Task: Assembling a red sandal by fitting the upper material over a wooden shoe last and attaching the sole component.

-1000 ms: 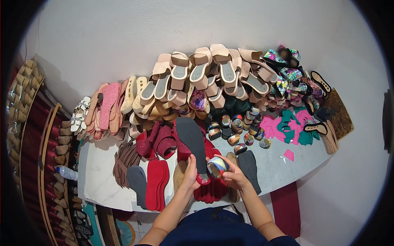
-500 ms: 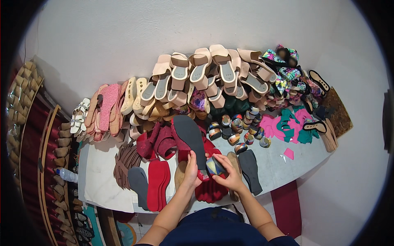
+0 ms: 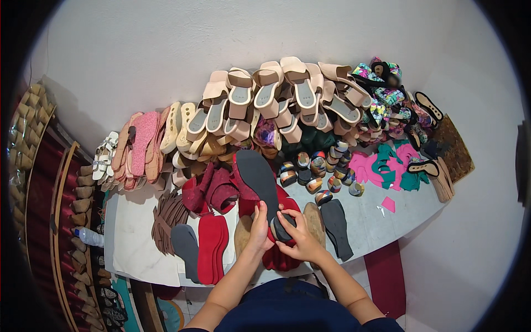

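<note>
My left hand (image 3: 261,229) is closed around the back end of a sandal (image 3: 255,176), whose dark grey outsole faces up and whose toe points away from me. Part of its dark red upper shows along the left side. In my right hand (image 3: 301,239) is a small block heel (image 3: 284,227), its dark flat face turned up. The heel sits against the back end of the sandal's sole; my fingers hide how closely they meet. Under my hands lies a stack of red soles (image 3: 276,259), with wooden shoe lasts (image 3: 314,221) beside it.
Several multicoloured block heels (image 3: 323,196) stand right of the sandal. Grey outsoles (image 3: 336,229), red insoles (image 3: 212,249) and brown strips (image 3: 167,221) lie nearby. Dark red sandals (image 3: 222,190) and piled beige heeled sandals (image 3: 265,91) line the back. Pink and green scraps (image 3: 381,169) lie right.
My right hand has brought the heel left and turned it, from patterned side showing to dark face up, against the sandal's back end. My left hand keeps its hold on the sandal.
</note>
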`<move>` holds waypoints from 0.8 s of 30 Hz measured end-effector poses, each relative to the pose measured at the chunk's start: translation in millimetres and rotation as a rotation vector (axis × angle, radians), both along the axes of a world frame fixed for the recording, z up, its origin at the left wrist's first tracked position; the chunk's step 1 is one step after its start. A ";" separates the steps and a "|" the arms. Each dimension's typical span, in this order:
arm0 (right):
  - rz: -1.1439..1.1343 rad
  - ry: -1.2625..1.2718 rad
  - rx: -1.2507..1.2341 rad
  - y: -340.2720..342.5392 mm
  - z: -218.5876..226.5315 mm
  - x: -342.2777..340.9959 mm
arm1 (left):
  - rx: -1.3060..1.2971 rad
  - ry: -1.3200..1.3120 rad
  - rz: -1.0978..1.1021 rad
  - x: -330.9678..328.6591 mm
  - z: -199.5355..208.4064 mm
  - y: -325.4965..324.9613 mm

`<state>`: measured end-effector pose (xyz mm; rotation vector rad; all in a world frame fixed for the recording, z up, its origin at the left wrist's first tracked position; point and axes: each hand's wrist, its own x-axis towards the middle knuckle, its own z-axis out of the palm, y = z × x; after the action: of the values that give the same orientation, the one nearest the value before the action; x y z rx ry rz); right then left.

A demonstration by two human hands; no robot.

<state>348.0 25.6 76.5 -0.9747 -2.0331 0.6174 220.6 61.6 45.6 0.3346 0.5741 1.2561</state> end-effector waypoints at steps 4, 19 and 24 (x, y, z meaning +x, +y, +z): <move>0.071 -0.031 -0.019 4.6 4.4 5.4 | -0.003 -0.036 -0.034 -1.5 3.8 -1.8; 0.077 -0.184 -0.069 14.0 4.6 7.3 | -0.102 0.010 0.004 -0.4 7.1 1.7; 0.104 -0.159 -0.052 16.5 14.3 9.5 | -0.097 0.018 0.002 3.5 21.8 1.3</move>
<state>357.5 42.1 90.8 -0.9799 -2.2293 0.6688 224.1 62.9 67.5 0.2647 0.6487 1.2233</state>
